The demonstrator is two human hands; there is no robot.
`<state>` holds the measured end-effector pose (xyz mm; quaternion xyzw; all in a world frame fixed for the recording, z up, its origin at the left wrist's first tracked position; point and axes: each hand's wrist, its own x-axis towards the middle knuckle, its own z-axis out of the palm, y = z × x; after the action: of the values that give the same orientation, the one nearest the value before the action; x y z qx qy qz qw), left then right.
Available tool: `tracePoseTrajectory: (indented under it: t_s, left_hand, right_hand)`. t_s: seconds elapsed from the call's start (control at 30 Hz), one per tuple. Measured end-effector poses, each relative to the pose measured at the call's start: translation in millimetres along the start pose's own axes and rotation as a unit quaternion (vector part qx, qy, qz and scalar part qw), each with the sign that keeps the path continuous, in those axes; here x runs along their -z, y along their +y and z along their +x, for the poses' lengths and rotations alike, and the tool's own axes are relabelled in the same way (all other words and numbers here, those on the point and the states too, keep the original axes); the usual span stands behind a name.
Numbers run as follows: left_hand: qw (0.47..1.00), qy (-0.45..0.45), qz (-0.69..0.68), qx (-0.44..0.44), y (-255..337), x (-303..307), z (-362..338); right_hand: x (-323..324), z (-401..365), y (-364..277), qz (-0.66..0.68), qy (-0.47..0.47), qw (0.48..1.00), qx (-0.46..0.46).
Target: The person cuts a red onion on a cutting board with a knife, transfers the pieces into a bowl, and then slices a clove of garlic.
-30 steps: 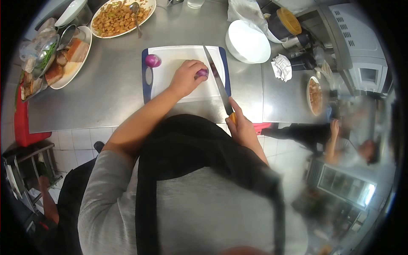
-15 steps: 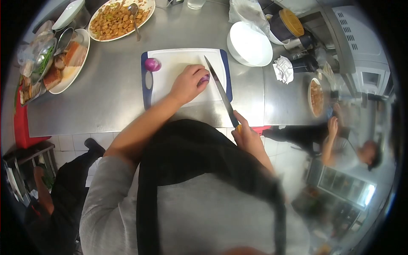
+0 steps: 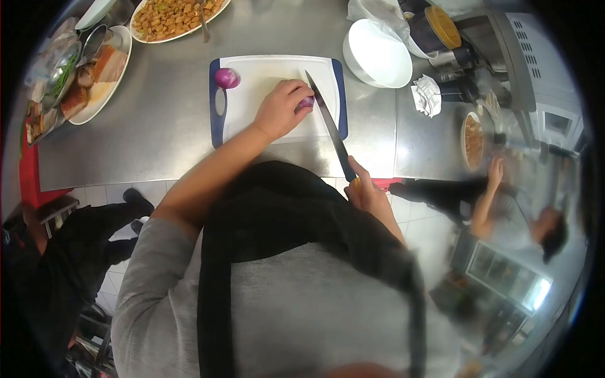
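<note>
On a white cutting board (image 3: pixel 261 66) with blue ends, my left hand (image 3: pixel 280 108) is closed over a piece of red onion (image 3: pixel 307 103), fingers curled around it. My right hand (image 3: pixel 372 194) grips the yellow handle of a long kitchen knife (image 3: pixel 332 131). The dark blade slants across the board's right part, its tip pointing away from me and its edge close beside the onion piece. Another purple onion piece (image 3: pixel 227 78) lies at the board's upper left corner, apart from my hands.
A platter of diced food (image 3: pixel 167 25) with a spoon lies at the back. To the left is a plate of meat slabs (image 3: pixel 101 104); to the right, a white bowl (image 3: pixel 378 53), crumpled paper (image 3: pixel 426 96) and an oval dish (image 3: pixel 471 142). People stand on both sides.
The camera view has shifted slightly, so the counter things sit higher. My hands, onion and knife keep nearly the same places on the board. The person at the left has moved.
</note>
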<state>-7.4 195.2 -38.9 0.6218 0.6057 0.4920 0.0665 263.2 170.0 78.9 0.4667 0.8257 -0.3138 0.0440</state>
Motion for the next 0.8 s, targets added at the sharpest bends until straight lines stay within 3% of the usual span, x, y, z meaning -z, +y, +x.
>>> tracePoseTrajectory:
  t_s: [0.2, 0.3, 0.33, 0.43, 0.53, 0.8]
  left_hand:
    - [1.0, -0.014, -0.015, 0.02, 0, 1, 2]
    - [1.0, -0.005, -0.027, 0.011, -3, 0, 1]
    - [1.0, -0.007, -0.027, 0.014, -3, -1, 0]
    - [1.0, -0.002, -0.019, 0.016, -5, -1, 2]
    - [1.0, -0.001, -0.021, 0.012, -4, -1, 3]
    - [0.999, -0.001, -0.039, 0.016, -4, 0, 3]
  right_hand:
    - [6, -3, 6, 0.07, -0.037, 0.997, 0.019]
    - [-35, 36, 45, 0.06, -0.045, 0.997, 0.034]
    - [-40, 41, 41, 0.021, 0.001, 0.998, 0.053]
    - [-44, 51, 35, 0.026, 0.02, 0.998, 0.062]
    - [-20, 39, 18, 0.048, 0.033, 0.997, 0.044]
    - [5, 1, -1, 0.06, -0.047, 0.997, -0.021]
